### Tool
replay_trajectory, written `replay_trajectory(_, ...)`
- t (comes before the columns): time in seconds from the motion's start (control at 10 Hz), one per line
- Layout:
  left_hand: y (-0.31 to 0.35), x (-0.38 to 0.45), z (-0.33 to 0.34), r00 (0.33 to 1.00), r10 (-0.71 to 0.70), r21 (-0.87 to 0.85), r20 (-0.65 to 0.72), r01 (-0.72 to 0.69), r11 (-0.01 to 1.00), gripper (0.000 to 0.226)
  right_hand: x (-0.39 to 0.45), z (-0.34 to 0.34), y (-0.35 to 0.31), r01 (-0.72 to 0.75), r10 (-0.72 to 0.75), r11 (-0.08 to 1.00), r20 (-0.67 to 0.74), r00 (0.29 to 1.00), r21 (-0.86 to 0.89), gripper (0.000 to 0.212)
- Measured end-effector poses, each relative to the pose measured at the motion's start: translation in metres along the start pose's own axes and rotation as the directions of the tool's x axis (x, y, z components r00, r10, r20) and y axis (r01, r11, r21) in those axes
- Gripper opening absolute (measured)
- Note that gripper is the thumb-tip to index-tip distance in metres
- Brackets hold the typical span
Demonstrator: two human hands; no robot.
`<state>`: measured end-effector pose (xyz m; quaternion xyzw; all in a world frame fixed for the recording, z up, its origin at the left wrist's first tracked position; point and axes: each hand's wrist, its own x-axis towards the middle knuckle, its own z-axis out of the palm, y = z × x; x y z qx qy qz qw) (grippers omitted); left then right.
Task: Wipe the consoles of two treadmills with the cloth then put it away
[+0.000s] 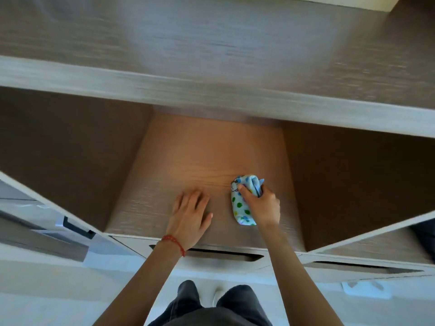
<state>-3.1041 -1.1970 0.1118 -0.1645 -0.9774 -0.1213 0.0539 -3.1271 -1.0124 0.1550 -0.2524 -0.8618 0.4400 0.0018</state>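
A: Inside the open cupboard bay, on the wooden shelf [188,165], right of centre, about 4 o'clock from the middle of the frame, sits the cloth [242,203]. Dotted, bunched up, resting on the shelf board.

B: Hands?

A: Right hand [261,203] is curled round the cloth, thumb across its top, fingers wrapped on the far side. Left hand [190,212] lies flat, fingers straight and spread, palm down on the shelf at 9 o'clock from the cloth, holding nothing. Red string bracelet [175,243] on that wrist.

B: How does the cloth handle?

A: Judging by the folds: soft, light, floppy, nothing fragile. Grip anywhere on the bunch; it should stay put once let go. Looks like the put-away step, nearly done. No treadmills in view.

B: Anything around?

A: Upper shelf edge [211,95] at 12 o'clock, overhanging the bay. Side panels at 9 and 3 o'clock. Drawer front with a cut-out handle [223,255] at 6 o'clock, another to its right. Dark handle [77,229] at 8 o'clock. Dark trousers and a pale shoe at the bottom.

B: Obstructions?

A: None near the cloth; only the overhanging shelf to mind when pulling the arms back. Frame is blurry.
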Motion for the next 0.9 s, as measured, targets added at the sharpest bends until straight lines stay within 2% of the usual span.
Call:
replay_trajectory(0.1,0.000,0.001,0.001,1.000,0.000,-0.018,-0.008,0.000,1.000,0.050,-0.002,0.003,-0.001,0.019,-0.022,0.993,-0.025,0.999,-0.117,0.046)
replay_trajectory(0.2,-0.001,0.000,0.002,1.000,0.000,-0.030,-0.030,-0.001,1.000,0.050,-0.003,0.006,0.001,0.055,-0.061,0.989,-0.040,0.997,-0.135,0.045)
replay_trajectory(0.5,-0.002,-0.001,0.002,1.000,0.003,-0.020,-0.031,-0.004,1.000,0.049,0.000,0.011,0.006,0.047,-0.063,0.990,-0.122,0.991,-0.131,0.051)
replay_trajectory(0.7,-0.005,-0.001,0.005,0.999,0.025,-0.030,-0.023,-0.026,0.999,0.049,-0.011,0.006,0.011,0.049,-0.058,0.996,-0.120,0.991,-0.079,0.061)
replay_trajectory(0.8,-0.012,-0.008,0.008,0.993,0.076,-0.025,-0.087,-0.079,0.997,0.050,-0.027,0.001,0.022,0.090,-0.101,0.993,-0.149,0.984,-0.079,0.056)
replay_trajectory(0.9,-0.014,-0.016,0.004,0.989,0.045,-0.018,-0.143,-0.048,0.999,0.050,-0.044,-0.003,0.028,0.119,-0.142,0.984,-0.172,0.975,-0.135,0.055)
